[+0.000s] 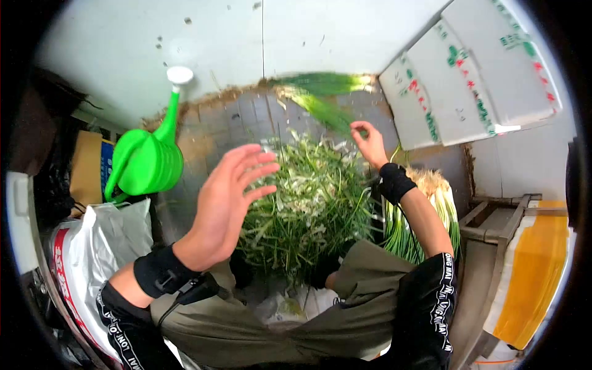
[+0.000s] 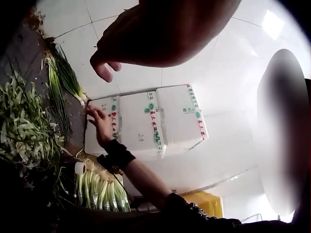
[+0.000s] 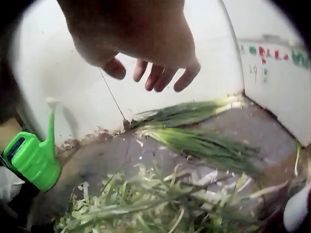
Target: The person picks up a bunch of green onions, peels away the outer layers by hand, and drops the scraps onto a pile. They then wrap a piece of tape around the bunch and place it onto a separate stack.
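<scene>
My left hand (image 1: 225, 200) is raised over the left side of a heap of green and pale leaf trimmings (image 1: 302, 203), fingers extended and holding nothing. Beyond the heap's far right side hovers my right hand (image 1: 370, 145), its loosely bent fingers bare of any object in the right wrist view. It is nearest to a bunch of green onions (image 3: 194, 143) lying on the floor. A second bunch (image 3: 189, 112) lies behind that one, along the wall. Beneath my right forearm sits a thick bundle of green onions (image 2: 102, 191), roots facing away from me.
A green watering can (image 1: 151, 163) stands at the left, with a silver-white bag (image 1: 117, 234) nearer me. White printed boxes (image 1: 475, 68) stand against the wall at the right. A wooden frame (image 1: 493, 234) and a yellow-covered panel (image 1: 533, 271) are at the near right.
</scene>
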### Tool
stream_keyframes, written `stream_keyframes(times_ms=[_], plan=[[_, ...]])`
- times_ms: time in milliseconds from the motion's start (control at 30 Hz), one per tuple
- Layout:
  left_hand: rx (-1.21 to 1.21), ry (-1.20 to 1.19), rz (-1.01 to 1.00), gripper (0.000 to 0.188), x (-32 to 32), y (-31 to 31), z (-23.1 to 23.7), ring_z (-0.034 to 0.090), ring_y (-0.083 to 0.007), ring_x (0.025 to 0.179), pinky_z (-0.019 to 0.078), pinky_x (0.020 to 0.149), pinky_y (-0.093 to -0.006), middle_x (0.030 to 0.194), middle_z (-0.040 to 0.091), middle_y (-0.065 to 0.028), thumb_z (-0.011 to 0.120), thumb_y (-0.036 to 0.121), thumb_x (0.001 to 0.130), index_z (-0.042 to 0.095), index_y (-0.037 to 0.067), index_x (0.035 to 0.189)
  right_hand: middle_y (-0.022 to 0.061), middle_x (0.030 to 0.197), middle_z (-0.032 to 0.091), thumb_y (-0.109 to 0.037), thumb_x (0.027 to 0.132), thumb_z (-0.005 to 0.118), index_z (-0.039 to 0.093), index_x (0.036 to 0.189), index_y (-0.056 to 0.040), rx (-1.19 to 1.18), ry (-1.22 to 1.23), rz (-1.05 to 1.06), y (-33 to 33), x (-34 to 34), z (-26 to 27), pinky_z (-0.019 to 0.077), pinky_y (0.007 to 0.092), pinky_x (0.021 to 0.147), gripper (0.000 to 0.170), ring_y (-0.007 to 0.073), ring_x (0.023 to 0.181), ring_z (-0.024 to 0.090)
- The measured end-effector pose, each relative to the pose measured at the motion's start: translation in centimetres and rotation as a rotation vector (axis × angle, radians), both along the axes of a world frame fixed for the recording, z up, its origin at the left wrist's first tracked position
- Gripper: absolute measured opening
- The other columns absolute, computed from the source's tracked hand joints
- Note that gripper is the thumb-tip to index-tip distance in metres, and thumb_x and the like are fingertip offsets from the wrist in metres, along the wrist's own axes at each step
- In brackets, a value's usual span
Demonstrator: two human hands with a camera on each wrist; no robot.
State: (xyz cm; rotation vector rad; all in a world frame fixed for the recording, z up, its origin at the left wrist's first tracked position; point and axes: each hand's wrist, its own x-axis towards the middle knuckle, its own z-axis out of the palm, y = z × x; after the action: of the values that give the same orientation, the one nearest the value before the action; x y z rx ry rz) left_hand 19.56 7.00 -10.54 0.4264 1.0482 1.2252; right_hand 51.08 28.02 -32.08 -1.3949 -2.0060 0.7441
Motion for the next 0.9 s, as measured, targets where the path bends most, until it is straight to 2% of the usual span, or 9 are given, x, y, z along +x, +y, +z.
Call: stream_keyframes(times_ms=[133,200,367,467,500,600,733,800,900], plan=[[0.010,0.015,0.081,0.040,-0.2,1.1,0.3,0.052,-0.0236,0.121,0.0421,0.099,-0.0399,0.128,0.055,-0.0139,0.039,0.032,0.104,0.047,0.002,0.129,0.0138,0.101,0.068,-0.011,0.084,0.067,0.065,0.103,-0.0024,-0.036,0.014,-0.100,1.0,1.6,-4.4,0.0493,0.0373,0.088,0.021,0.0266,0.096,0.065],[0.016,0.019,0.107,0.040,0.0,1.4,0.0,0.052,-0.0229,0.121,0.0423,0.099,-0.0393,0.128,0.055,-0.0135,0.040,0.032,0.104,0.047,0.003,0.130,0.0143,0.103,0.066,-0.010,0.082,0.068,0.063,0.103,-0.0027,0.030,-0.130,-0.043,2.0,2.3,-5.7,0.0484,0.0392,0.089,0.023,0.0290,0.099,0.063],[0.013,0.041,0.129,0.039,-0.3,2.1,-0.9,0.052,-0.0217,0.121,0.0423,0.098,-0.0376,0.128,0.055,-0.0128,0.041,0.031,0.103,0.046,0.003,0.131,0.0142,0.117,0.062,-0.021,0.082,0.070,0.055,0.120,-0.0059,0.012,-0.369,0.069,5.7,1.4,-6.6,0.0454,0.0445,0.095,0.044,0.0332,0.113,0.057],[-0.090,0.075,0.080,0.038,0.2,1.7,-1.5,0.052,-0.0214,0.120,0.0424,0.098,-0.0376,0.128,0.055,-0.0121,0.041,0.030,0.103,0.047,0.004,0.131,0.0144,0.122,0.060,-0.026,0.081,0.071,0.052,0.124,-0.0054,0.006,-0.371,0.087,6.3,-0.4,-7.3,0.0433,0.0463,0.098,0.051,0.0336,0.118,0.055],[-0.109,0.082,0.062,0.038,0.1,1.6,-1.9,0.052,-0.0216,0.121,0.0424,0.098,-0.0377,0.129,0.055,-0.0117,0.041,0.030,0.103,0.046,0.004,0.131,0.0153,0.127,0.058,-0.032,0.080,0.073,0.049,0.129,-0.0044,-0.063,-0.452,0.104,7.0,-0.9,-7.7,0.0418,0.0474,0.100,0.061,0.0344,0.121,0.052],[-0.122,0.094,0.053,0.039,-0.7,1.9,-2.5,0.052,-0.0222,0.122,0.0421,0.098,-0.0380,0.130,0.055,-0.0120,0.041,0.030,0.103,0.046,0.004,0.133,0.0184,0.132,0.056,-0.035,0.079,0.073,0.047,0.134,-0.0038,-0.105,-0.442,0.176,8.5,-2.3,-10.5,0.0413,0.0474,0.102,0.069,0.0353,0.124,0.051],[-0.134,0.101,0.085,0.040,-1.8,2.7,-2.3,0.051,-0.0238,0.123,0.0414,0.099,-0.0390,0.130,0.054,-0.0135,0.040,0.029,0.103,0.044,0.003,0.134,0.0231,0.137,0.051,-0.038,0.081,0.072,0.041,0.140,-0.0008,-0.244,-0.593,0.204,11.6,-4.6,-14.9,0.0398,0.0481,0.105,0.077,0.0368,0.129,0.047],[-0.148,0.171,0.081,0.046,-2.2,3.0,-2.3,0.051,-0.0257,0.124,0.0418,0.101,-0.0406,0.134,0.053,-0.0143,0.034,0.036,0.104,0.044,0.004,0.136,0.0230,0.141,0.048,-0.039,0.083,0.071,0.037,0.142,0.0015,-0.262,-0.613,0.223,13.5,-5.6,-18.0,0.0387,0.0476,0.107,0.080,0.0373,0.131,0.045],[-0.199,0.172,0.081,0.046,-2.5,3.1,-2.4,0.051,-0.0267,0.123,0.0413,0.101,-0.0424,0.133,0.053,-0.0148,0.037,0.037,0.102,0.044,0.005,0.134,0.0235,0.146,0.042,-0.042,0.084,0.070,0.033,0.144,0.0015,-0.096,-0.606,0.161,15.5,-6.8,-21.8,0.0360,0.0470,0.110,0.084,0.0363,0.136,0.040]])
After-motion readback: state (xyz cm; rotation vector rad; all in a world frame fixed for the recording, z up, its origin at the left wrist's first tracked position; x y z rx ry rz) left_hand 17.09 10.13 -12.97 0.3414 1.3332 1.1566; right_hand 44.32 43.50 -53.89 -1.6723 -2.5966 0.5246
